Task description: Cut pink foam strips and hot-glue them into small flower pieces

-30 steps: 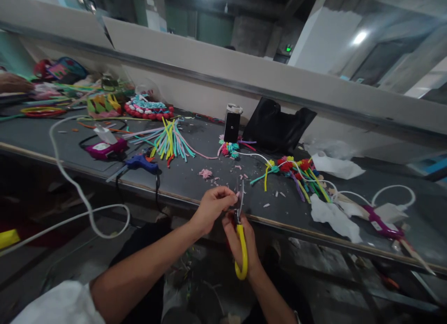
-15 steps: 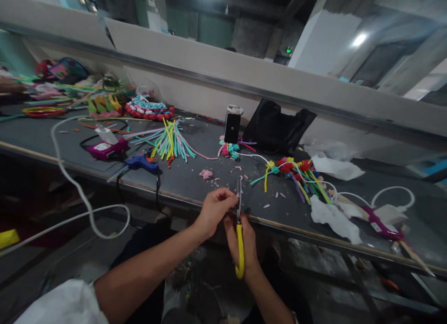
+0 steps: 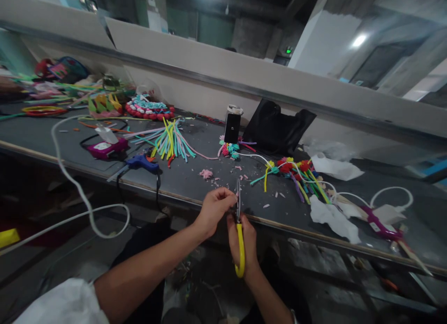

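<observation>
Scissors with yellow handles (image 3: pixel 240 252) are gripped in my right hand (image 3: pixel 248 240), their blades (image 3: pixel 238 200) pointing away from me over the table edge. Right beside the blades, my left hand (image 3: pixel 218 205) is closed in a pinch on a small pink piece, mostly hidden by the fingertips. A pink fuzzy flower-like piece (image 3: pixel 206 174) lies on the dark table just beyond my hands, among small pink clippings (image 3: pixel 238 167).
To the left are a blue glue gun (image 3: pixel 142 163), a bundle of coloured pipe cleaners (image 3: pixel 171 140) and a white cable (image 3: pixel 75 179). A phone (image 3: pixel 232 127) stands ahead, beside a black bag (image 3: pixel 279 126). Colourful fuzzy flowers (image 3: pixel 288 165) and white tissue (image 3: pixel 333 219) lie right.
The scissor blades look closer together than before, and my right hand has shifted very slightly. My left hand stays almost where it was.
</observation>
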The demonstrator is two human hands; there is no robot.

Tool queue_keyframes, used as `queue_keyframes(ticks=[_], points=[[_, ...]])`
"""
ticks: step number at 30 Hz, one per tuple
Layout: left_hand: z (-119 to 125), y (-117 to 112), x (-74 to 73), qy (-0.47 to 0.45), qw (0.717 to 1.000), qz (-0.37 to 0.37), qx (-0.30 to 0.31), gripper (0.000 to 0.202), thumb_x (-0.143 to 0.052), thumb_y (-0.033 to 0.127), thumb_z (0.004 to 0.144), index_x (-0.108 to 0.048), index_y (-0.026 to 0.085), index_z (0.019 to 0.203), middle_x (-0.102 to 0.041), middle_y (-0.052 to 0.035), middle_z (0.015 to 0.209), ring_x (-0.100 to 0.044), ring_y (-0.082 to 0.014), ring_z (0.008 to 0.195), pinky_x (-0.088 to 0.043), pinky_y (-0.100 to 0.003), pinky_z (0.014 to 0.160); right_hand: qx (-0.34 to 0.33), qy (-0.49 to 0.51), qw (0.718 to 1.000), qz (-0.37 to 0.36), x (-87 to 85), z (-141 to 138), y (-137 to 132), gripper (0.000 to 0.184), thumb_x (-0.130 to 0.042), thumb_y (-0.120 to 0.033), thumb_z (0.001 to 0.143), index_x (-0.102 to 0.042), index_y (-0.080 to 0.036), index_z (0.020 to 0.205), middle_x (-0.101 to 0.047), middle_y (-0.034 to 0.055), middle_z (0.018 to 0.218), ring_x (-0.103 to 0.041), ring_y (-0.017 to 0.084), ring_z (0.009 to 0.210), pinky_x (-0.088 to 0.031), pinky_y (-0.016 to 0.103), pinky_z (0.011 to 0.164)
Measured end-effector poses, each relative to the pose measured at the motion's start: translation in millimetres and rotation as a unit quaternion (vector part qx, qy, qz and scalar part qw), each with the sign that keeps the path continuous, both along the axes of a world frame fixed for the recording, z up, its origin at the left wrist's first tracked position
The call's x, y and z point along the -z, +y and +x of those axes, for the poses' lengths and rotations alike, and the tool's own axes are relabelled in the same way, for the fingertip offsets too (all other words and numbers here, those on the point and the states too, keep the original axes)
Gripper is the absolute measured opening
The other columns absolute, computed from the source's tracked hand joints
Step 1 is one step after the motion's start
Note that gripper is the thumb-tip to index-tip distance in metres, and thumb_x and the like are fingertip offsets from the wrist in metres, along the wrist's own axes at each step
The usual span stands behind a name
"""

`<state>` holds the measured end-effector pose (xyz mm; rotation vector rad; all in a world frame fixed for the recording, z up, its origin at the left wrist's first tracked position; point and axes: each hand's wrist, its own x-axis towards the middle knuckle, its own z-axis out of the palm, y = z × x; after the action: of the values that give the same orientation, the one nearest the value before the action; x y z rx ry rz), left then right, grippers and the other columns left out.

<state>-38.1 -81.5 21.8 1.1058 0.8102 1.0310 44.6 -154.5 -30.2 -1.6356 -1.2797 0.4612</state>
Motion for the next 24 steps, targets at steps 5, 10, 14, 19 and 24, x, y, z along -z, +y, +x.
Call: queue_keyframes(ticks=[5, 10, 14, 19, 24], points=[[-2, 1, 2.1, -0.023, 0.999, -0.011, 0.027, 0.011, -0.064, 0.022, 0.071, -0.059, 0.014, 0.065, -0.048, 0.0049, 0.056, -0.036, -0.007, 0.052, -0.028, -0.021, 0.053, -0.014, 0.036, 0.999, 0.021, 0.0, -1, -1, 0.028, -0.048, -0.037, 0.092, -0.064, -0.016, 0.102, -0.071, 0.0061, 0.091, -0.063, 0.017, 0.075, -0.046, 0.025, 0.069], [-3, 5, 3.0, -0.04, 0.998, -0.013, 0.05, 0.014, -0.065, 0.026, 0.072, -0.06, 0.013, 0.067, -0.047, 0.0048, 0.056, -0.036, -0.0069, 0.051, -0.027, -0.022, 0.052, -0.025, 0.058, 0.998, 0.027, -1.7, 3, -1, 0.027, -0.05, -0.037, 0.091, -0.064, -0.017, 0.102, -0.071, 0.0051, 0.091, -0.063, 0.017, 0.076, -0.047, 0.025, 0.071], [-5, 9, 4.1, -0.033, 0.998, -0.003, 0.051, 0.016, -0.065, 0.027, 0.073, -0.06, 0.013, 0.068, -0.047, 0.0044, 0.057, -0.036, -0.0071, 0.052, -0.028, -0.022, 0.053, -0.033, 0.039, 0.998, 0.022, -2.7, 6, -1, 0.024, -0.052, -0.034, 0.089, -0.064, -0.017, 0.101, -0.071, 0.0058, 0.091, -0.065, 0.018, 0.077, -0.048, 0.025, 0.072], [-6, 11, 3.6, -0.024, 0.999, -0.012, 0.028, 0.017, -0.065, 0.029, 0.073, -0.058, 0.014, 0.068, -0.046, 0.0051, 0.058, -0.037, -0.0072, 0.052, -0.028, -0.021, 0.052, -0.049, -0.001, 0.999, 0.012, -0.2, 5, -2, 0.024, -0.051, -0.035, 0.089, -0.061, -0.018, 0.102, -0.071, 0.0075, 0.094, -0.067, 0.02, 0.082, -0.048, 0.027, 0.074], [-8, 14, 3.6, -0.007, 1.0, -0.005, 0.003, 0.016, -0.065, 0.028, 0.072, -0.057, 0.015, 0.068, -0.046, 0.0053, 0.058, -0.036, -0.0069, 0.053, -0.027, -0.021, 0.052, -0.047, -0.026, 0.999, 0.003, 2.2, 4, -4, 0.019, -0.05, -0.035, 0.09, -0.06, -0.02, 0.096, -0.07, 0.0048, 0.087, -0.067, 0.019, 0.077, -0.047, 0.025, 0.069]])
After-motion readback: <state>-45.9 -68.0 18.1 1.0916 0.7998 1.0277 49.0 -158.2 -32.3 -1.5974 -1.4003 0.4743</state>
